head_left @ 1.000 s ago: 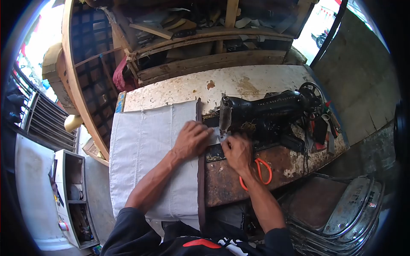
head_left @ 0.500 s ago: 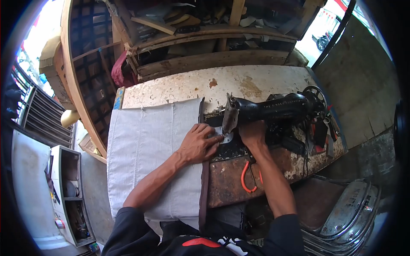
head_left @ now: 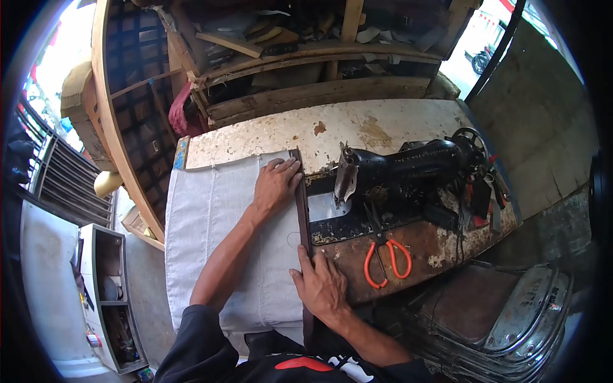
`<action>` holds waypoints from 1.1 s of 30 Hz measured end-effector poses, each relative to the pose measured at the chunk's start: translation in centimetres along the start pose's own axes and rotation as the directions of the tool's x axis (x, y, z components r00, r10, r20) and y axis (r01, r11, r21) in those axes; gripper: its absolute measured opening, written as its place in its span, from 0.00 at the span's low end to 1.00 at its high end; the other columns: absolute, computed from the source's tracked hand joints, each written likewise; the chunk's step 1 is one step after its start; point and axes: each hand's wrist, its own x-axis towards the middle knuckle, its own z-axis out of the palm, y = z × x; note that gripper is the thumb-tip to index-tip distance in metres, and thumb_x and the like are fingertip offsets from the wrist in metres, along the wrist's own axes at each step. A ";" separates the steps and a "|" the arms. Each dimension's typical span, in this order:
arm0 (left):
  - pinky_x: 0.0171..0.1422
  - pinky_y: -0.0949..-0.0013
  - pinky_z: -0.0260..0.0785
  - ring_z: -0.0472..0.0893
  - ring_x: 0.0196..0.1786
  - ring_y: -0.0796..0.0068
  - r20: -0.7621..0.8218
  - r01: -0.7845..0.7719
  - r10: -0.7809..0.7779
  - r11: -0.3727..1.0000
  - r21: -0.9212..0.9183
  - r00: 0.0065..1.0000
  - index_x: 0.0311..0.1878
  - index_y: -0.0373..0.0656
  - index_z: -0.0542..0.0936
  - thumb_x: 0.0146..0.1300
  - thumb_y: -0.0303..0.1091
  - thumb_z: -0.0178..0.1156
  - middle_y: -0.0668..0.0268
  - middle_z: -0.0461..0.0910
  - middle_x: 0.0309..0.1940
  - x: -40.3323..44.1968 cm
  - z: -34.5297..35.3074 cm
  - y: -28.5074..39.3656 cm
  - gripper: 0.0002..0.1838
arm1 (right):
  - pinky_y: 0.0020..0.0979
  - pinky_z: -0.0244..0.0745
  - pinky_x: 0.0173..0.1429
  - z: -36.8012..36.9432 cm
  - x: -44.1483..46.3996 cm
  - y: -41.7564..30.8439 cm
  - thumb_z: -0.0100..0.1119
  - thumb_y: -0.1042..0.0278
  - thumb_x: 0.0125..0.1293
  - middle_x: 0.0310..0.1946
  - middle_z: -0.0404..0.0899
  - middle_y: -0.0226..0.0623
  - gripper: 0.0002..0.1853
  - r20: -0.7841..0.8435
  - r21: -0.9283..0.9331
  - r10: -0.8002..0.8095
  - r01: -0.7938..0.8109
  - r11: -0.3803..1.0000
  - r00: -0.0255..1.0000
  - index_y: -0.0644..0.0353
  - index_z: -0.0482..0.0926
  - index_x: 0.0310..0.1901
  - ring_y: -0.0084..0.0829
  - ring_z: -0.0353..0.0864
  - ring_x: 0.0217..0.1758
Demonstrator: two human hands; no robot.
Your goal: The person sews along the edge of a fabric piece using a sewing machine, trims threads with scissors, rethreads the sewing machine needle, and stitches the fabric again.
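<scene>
Light grey cloth (head_left: pixel 236 262) with a dark brown strip (head_left: pixel 302 217) along its right edge lies over the left of the worktable. My left hand (head_left: pixel 276 185) rests flat on the cloth near its top right corner, fingertips at the strip. Lower down, my right hand (head_left: pixel 321 284) lies with spread fingers across the strip and the table edge. A black sewing machine (head_left: pixel 402 166) stands right of the cloth, its metal plate bare under the needle area. Orange-handled scissors (head_left: pixel 381 241) lie open in front of it, touched by neither hand.
Behind the worktable (head_left: pixel 255 131) is a wooden shelf (head_left: pixel 319 89) with scraps. Stacked metal-framed chairs (head_left: pixel 517 319) stand at the lower right. A white cabinet (head_left: pixel 96 287) is at the left. Dark and red scraps (head_left: pixel 479 198) hang by the machine's right end.
My left hand has moved up along the cloth. My right hand has come from beneath the machine arm down to the strip. The scissors have shifted and now lie in full view.
</scene>
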 end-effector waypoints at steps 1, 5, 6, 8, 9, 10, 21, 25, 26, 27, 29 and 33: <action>0.76 0.52 0.67 0.78 0.69 0.52 0.070 0.012 -0.013 1.000 0.007 0.997 0.66 0.47 0.84 0.76 0.43 0.60 0.63 0.83 0.68 0.3 -0.3 -0.2 0.21 | 0.46 0.80 0.44 -0.1 -0.1 0.1 0.69 0.56 0.69 0.41 0.74 0.42 0.29 0.003 0.010 0.007 -0.007 1.000 1.000 0.59 0.79 0.68 0.44 0.81 0.42; 0.80 0.50 0.60 0.72 0.75 0.54 0.123 -0.004 0.002 1.000 0.017 0.992 0.72 0.50 0.80 0.79 0.48 0.55 0.67 0.78 0.74 0.5 -0.4 -1.0 0.25 | 0.48 0.81 0.44 -0.4 -0.7 0.1 0.67 0.61 0.70 0.41 0.76 0.44 0.27 -0.006 -0.018 0.008 -0.008 1.000 1.000 0.59 0.79 0.68 0.48 0.83 0.41; 0.81 0.48 0.57 0.70 0.78 0.54 0.158 0.004 -0.008 1.000 0.028 0.987 0.75 0.52 0.78 0.80 0.50 0.53 0.68 0.75 0.76 0.5 -0.4 -1.0 0.26 | 0.49 0.82 0.44 -0.6 -0.8 0.1 0.65 0.63 0.71 0.41 0.78 0.46 0.26 0.016 0.028 0.039 -0.040 0.999 0.999 0.58 0.78 0.69 0.50 0.84 0.40; 0.83 0.47 0.53 0.67 0.80 0.55 0.189 0.003 -0.010 0.999 0.041 0.982 0.77 0.54 0.75 0.80 0.52 0.51 0.69 0.73 0.78 0.9 -0.4 -0.9 0.28 | 0.50 0.83 0.44 -0.9 -0.7 0.2 0.64 0.65 0.71 0.41 0.80 0.48 0.26 0.031 0.072 0.071 -0.073 0.995 0.997 0.58 0.78 0.69 0.53 0.85 0.39; 0.83 0.45 0.52 0.65 0.81 0.55 0.197 0.019 -0.031 0.998 0.062 0.980 0.78 0.55 0.74 0.81 0.53 0.50 0.70 0.71 0.79 0.8 -0.4 -0.7 0.28 | 0.51 0.83 0.44 -1.0 -0.9 0.3 0.64 0.65 0.72 0.42 0.81 0.49 0.26 0.064 0.083 0.093 -0.098 0.992 0.994 0.58 0.77 0.70 0.55 0.86 0.39; 0.83 0.44 0.50 0.64 0.83 0.55 0.208 0.036 -0.053 0.996 0.083 0.977 0.79 0.56 0.73 0.81 0.54 0.50 0.71 0.70 0.80 0.7 -0.4 -0.5 0.29 | 0.51 0.84 0.45 -1.1 -1.1 0.3 0.64 0.66 0.72 0.42 0.83 0.51 0.27 0.100 0.095 0.115 -0.125 0.988 0.988 0.58 0.76 0.71 0.57 0.87 0.39; 0.87 0.37 0.41 0.53 0.88 0.57 0.343 -0.017 -0.004 0.998 0.056 0.939 0.84 0.54 0.64 0.80 0.62 0.46 0.70 0.62 0.84 -4.2 -2.2 5.0 0.36 | 0.50 0.84 0.50 -5.9 -7.2 1.0 0.63 0.65 0.74 0.46 0.85 0.62 0.27 0.342 0.422 0.119 -0.265 0.867 0.932 0.61 0.72 0.72 0.59 0.88 0.49; 0.87 0.36 0.41 0.53 0.88 0.58 0.328 -0.039 0.037 0.999 -0.003 0.944 0.81 0.53 0.68 0.79 0.60 0.50 0.69 0.64 0.83 -9.0 -2.6 11.3 0.34 | 0.50 0.84 0.50 -8.7 -13.3 1.8 0.62 0.62 0.76 0.45 0.87 0.58 0.26 0.603 0.432 0.111 -0.440 0.788 0.790 0.56 0.73 0.72 0.58 0.89 0.48; 0.87 0.36 0.41 0.53 0.88 0.57 0.316 -0.054 0.053 0.999 -0.007 0.947 0.80 0.52 0.69 0.79 0.59 0.51 0.69 0.65 0.83 -9.5 -2.5 12.2 0.33 | 0.52 0.84 0.51 -9.2 -14.3 2.3 0.61 0.61 0.76 0.45 0.87 0.58 0.26 0.584 0.484 0.089 -0.434 0.760 0.807 0.54 0.73 0.73 0.59 0.88 0.49; 0.87 0.36 0.41 0.53 0.88 0.57 0.321 -0.046 0.047 0.999 -0.011 0.946 0.80 0.52 0.69 0.79 0.59 0.51 0.69 0.65 0.83 -9.7 -2.3 12.8 0.33 | 0.52 0.84 0.51 -10.0 -14.5 2.6 0.61 0.61 0.76 0.45 0.87 0.58 0.26 0.593 0.480 0.090 -0.441 0.759 0.800 0.54 0.73 0.73 0.59 0.88 0.49; 0.87 0.36 0.42 0.53 0.88 0.57 0.304 -0.019 0.019 1.000 -0.003 0.953 0.79 0.52 0.69 0.78 0.59 0.53 0.69 0.65 0.83 -9.3 -2.1 13.5 0.33 | 0.49 0.85 0.53 -11.6 -14.2 3.0 0.60 0.60 0.77 0.50 0.87 0.56 0.26 0.646 0.431 0.145 -0.515 0.741 0.750 0.53 0.72 0.73 0.57 0.88 0.51; 0.89 0.39 0.40 0.55 0.88 0.56 0.284 0.012 -0.015 1.000 0.013 0.959 0.81 0.56 0.68 0.78 0.58 0.53 0.70 0.65 0.83 -9.1 -1.8 13.9 0.33 | 0.43 0.84 0.56 -10.9 -14.7 4.7 0.61 0.58 0.78 0.52 0.87 0.50 0.27 0.535 0.520 0.042 -0.368 0.771 0.844 0.57 0.73 0.73 0.48 0.91 0.50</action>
